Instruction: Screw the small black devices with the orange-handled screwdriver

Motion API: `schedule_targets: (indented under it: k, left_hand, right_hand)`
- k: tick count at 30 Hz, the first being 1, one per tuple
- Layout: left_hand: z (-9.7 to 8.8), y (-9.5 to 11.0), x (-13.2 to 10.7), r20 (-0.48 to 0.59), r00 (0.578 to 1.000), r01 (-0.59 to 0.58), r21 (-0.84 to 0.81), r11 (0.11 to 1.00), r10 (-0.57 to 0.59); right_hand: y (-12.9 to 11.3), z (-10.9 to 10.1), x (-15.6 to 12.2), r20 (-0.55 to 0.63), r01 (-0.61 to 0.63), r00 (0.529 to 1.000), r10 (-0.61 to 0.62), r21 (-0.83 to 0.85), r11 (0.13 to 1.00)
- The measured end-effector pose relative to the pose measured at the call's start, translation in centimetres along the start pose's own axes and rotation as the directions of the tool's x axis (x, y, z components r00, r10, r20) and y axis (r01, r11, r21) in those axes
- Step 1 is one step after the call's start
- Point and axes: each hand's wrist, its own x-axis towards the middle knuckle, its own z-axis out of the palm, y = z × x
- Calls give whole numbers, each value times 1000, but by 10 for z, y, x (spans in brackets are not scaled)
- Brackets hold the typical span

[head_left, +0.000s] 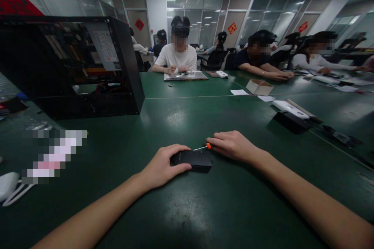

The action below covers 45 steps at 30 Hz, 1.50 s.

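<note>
A small flat black box (pixel 196 160) lies on the dark green table (pixel 181 210) in front of me. My left hand (pixel 163 167) wraps round its left end, thumb along the near side and fingers over the top. My right hand (pixel 232 146) is closed on a small screwdriver with an orange handle (pixel 208 146). Its thin metal shaft points left, with the tip over the top of the box.
A large open black computer case (pixel 73 66) stands at the back left. A black device (pixel 290 121) and a white flat item (pixel 289 109) lie to the right, with a small cardboard box (pixel 258 86) behind. Several people sit at the far side.
</note>
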Motion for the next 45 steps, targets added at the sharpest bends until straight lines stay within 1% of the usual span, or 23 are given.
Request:
schedule_targets:
  k: [4, 7, 9, 11, 12, 13, 14, 15, 18, 20, 21, 23, 25, 26, 28, 30, 31, 33, 35, 38, 41, 43, 45]
  left_hand:
    - [1, -1, 0, -14, 1000, 10, -2, 1000, -10]
    - [1, -1, 1, -26, 1000, 11, -15, 1000, -12]
    - [1, -1, 1, -30, 999, 14, -29, 999, -15]
    - [0, -2, 1, -31, 999, 16, -45, 999, -18]
    - [0, -2, 2, -29, 999, 15, -50, 999, -16]
    - [1, -2, 2, -29, 999, 12, -52, 999, -14]
    - [1, -2, 2, -29, 1000, 10, -51, 999, -12]
    - [1, -2, 1, -28, 1000, 11, -47, 999, -12]
    - [1, 0, 1, -27, 999, 26, -39, 999, -27]
    - [1, 2, 1, -14, 999, 34, -39, 999, -35]
    - [1, 4, 1, -7, 999, 36, -38, 999, -36]
    - [1, 5, 0, 4, 999, 37, -38, 999, -37]
    - [1, 6, 0, 7, 999, 39, -42, 998, -39]
    - [1, 6, -1, 7, 999, 40, -45, 998, -40]
    - [0, 6, -1, 9, 999, 40, -51, 998, -39]
    - [-1, 7, -1, 10, 999, 38, -54, 998, -38]
    - [-1, 8, -1, 12, 999, 40, -55, 998, -39]
    - [-2, 10, -1, 16, 999, 48, -54, 997, -48]
    - [-2, 12, -2, 13, 998, 62, -58, 996, -62]
    - [-2, 9, -1, -22, 995, 92, -108, 990, -94]
    - [-1, -1, 1, -106, 980, 138, -253, 958, -169]
    - [-1, -9, 4, -156, 960, 159, -382, 910, -233]
    - [0, -14, 7, -200, 932, 184, -456, 870, -302]
  right_hand:
    - [-8, -1, -2, 30, -18, 999, 17, 57, 998]
    - [-14, -2, 0, 69, -84, 995, 71, 196, 977]
    - [-15, -2, 1, 120, -145, 987, 109, 350, 926]
    - [-15, -1, 3, 180, -212, 974, 139, 495, 843]
    - [-15, -1, 3, 202, -237, 968, 149, 539, 808]
    - [-15, -1, 2, 214, -250, 965, 154, 556, 793]
    - [-14, -1, 2, 215, -252, 964, 157, 541, 802]
    - [-14, -1, 0, 202, -242, 966, 160, 497, 833]
    - [-18, -3, -2, 92, -169, 984, 149, 263, 950]
    - [-24, -6, -3, 19, -127, 992, 126, 141, 982]
    - [-26, -7, -3, -3, -112, 994, 113, 115, 987]
    - [-31, -8, -1, -13, -99, 995, 102, 146, 984]
    - [-33, -8, 0, 8, -122, 992, 125, 271, 955]
    - [-33, -8, 0, 34, -148, 989, 145, 354, 924]
    - [-33, -7, 1, 109, -206, 978, 175, 513, 833]
    - [-33, -7, 2, 178, -252, 967, 180, 603, 757]
    - [-32, -7, 2, 198, -265, 963, 180, 615, 743]
    - [-31, -8, 2, 213, -276, 960, 184, 584, 764]
    - [-28, -9, 1, 214, -273, 959, 187, 513, 814]
    - [-22, -8, -1, 208, -275, 957, 202, 424, 863]
    - [-18, -3, -4, 205, -312, 946, 252, 358, 880]
    - [-18, 0, -4, 199, -340, 937, 287, 326, 882]
    - [-21, 3, -3, 195, -362, 930, 313, 318, 876]
